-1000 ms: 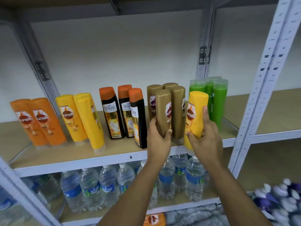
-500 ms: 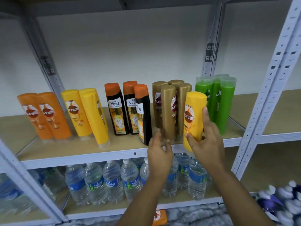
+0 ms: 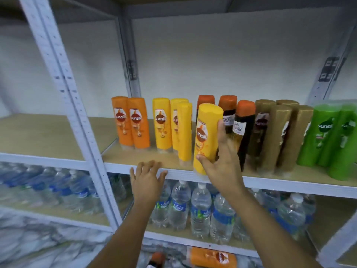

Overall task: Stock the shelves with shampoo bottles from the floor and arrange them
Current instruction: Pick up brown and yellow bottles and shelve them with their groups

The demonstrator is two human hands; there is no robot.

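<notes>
The right hand (image 3: 222,161) is wrapped round a glossy yellow shampoo bottle (image 3: 207,136), thumb across its lower front and fingers (image 3: 221,130) up its right side. The bottle is a smooth, rounded plastic column with a flat-topped cap end up and a red-brown oval label; it tilts a little and its base sits at the front lip of the shelf (image 3: 270,182), at about six o'clock from the black bottles.

The left hand (image 3: 147,179) is spread open and holds nothing, its fingertips touching the shelf's white metal front edge at about nine o'clock from the held bottle.

The shelf board looks like pale, matte chipboard, framed in white perforated steel uprights (image 3: 63,82). Along it stand upright bottles in colour groups: two orange ones (image 3: 131,122) at the left, then three yellow bottles (image 3: 173,126) just beside the held one, black bottles with orange caps (image 3: 243,128) behind the right hand, tall bronze-gold bottles (image 3: 278,136) with a dull sheen, and translucent green bottles (image 3: 332,138) at three o'clock.

On the tier below are clear, ribbed water bottles (image 3: 201,209) with blue and green wrappers and white caps, packed close. At six o'clock, low on the floor, an orange bottle (image 3: 212,257) lies on its side; the floor there is blurred and marbled grey.
</notes>
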